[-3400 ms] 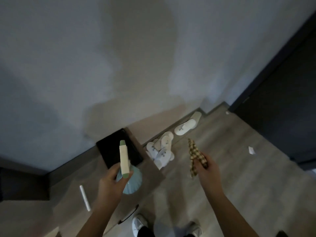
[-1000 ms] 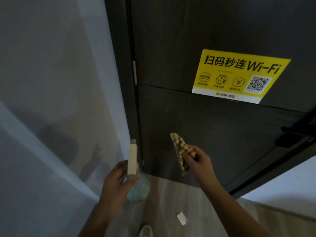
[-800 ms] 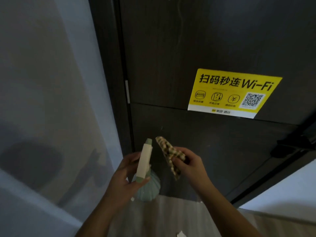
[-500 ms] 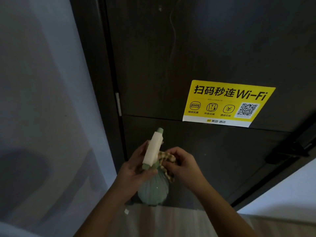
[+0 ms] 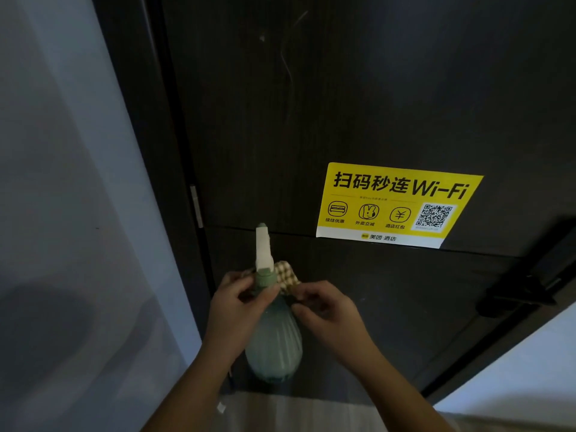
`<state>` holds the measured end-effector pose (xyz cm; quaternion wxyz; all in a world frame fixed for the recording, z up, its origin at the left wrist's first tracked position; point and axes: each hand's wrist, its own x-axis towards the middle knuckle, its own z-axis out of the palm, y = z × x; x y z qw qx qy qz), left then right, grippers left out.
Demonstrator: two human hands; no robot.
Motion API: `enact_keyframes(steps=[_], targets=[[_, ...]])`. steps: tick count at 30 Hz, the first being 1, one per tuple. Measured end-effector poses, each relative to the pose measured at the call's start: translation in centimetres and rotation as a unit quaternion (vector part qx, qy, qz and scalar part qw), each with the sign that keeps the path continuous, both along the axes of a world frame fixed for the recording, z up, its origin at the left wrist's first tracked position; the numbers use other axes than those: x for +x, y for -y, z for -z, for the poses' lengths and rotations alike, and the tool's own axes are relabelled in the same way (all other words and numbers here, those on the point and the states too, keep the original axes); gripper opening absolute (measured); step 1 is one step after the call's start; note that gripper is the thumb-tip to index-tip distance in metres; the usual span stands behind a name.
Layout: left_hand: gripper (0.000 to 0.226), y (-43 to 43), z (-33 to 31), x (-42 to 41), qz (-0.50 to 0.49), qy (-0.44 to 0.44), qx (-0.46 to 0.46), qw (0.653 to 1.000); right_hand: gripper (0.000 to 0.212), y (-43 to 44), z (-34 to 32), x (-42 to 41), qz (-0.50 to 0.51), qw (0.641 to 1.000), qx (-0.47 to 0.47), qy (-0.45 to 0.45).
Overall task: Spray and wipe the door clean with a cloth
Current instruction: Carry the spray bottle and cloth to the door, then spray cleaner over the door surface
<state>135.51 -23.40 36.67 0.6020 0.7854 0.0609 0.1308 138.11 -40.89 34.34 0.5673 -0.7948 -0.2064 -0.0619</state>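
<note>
Hands now meet at the bottle's neck, closer than half a second back. Fingers of the left hand (image 5: 237, 307) curl round the spray bottle (image 5: 274, 341) neck; the right hand (image 5: 327, 310) pinches the cloth (image 5: 286, 275) just behind it (likely tucking it away to free a hand). Straight ahead, the door (image 5: 343, 104) shows no wet. Open panel above; sticker (image 5: 396, 204) to the right, handle (image 5: 523, 294) far right, wall (image 5: 62, 182) left.

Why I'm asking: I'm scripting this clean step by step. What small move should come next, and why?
Probably draw the right hand, pinching the checked cloth, away from the spray bottle: the left hand grips its neck, the nozzle points toward the door, and the cloth crowds it.
</note>
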Motion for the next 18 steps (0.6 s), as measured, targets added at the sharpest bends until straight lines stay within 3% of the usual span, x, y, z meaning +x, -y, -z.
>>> enact_keyframes(steps=[3,10,15,18], targets=[[0.019,0.5,-0.7,0.8,0.014,-0.027,0.002,1.000,0.029,-0.2,0.0,0.3,-0.040,0.998,-0.037,-0.040],[0.021,1.3,-2.7,2.1,0.069,-0.087,-0.018,0.994,0.052,0.9,-0.1,0.8,-0.151,0.976,-0.011,-0.157],[0.030,1.6,-3.2,3.1,0.093,-0.081,0.014,0.992,0.048,1.2,-0.2,1.0,-0.125,0.981,0.042,-0.142],[0.009,1.2,-3.3,2.9,0.046,-0.034,-0.014,0.998,0.046,1.9,-0.8,1.7,-0.099,0.983,0.088,-0.126]])
